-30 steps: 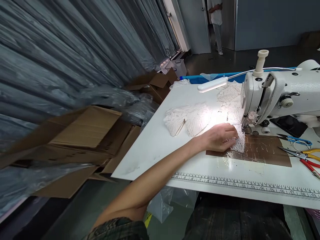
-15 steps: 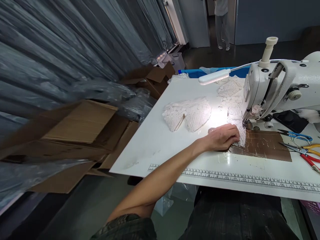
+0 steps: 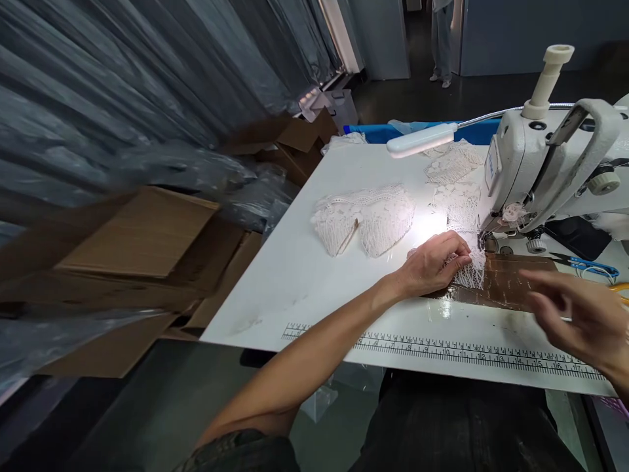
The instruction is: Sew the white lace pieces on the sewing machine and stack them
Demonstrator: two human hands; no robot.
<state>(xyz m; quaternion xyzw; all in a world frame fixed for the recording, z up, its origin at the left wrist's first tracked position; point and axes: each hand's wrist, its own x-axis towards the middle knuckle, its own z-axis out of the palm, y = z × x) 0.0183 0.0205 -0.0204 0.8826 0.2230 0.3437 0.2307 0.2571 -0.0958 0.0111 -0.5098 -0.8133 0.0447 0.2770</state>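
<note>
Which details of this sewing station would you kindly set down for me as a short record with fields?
Left hand: fingers on white lace fabric, grip unclear
Right hand: blurred, fingers apart, overlapping brown rectangular sheet in view
Machine: white sewing machine, at the picture's right
Light: slim white lamp, above a bright patch
Apart: two-lobed white lace piece, on white table
Tool: blue-handled scissors, by the sheet's right end

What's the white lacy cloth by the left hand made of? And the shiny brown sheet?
The white lace cloth, openwork and matte, looks like thread, maybe cotton: little holes show. The flat brown sheet looks like glossy plastic or tape: light glints off it.
</note>
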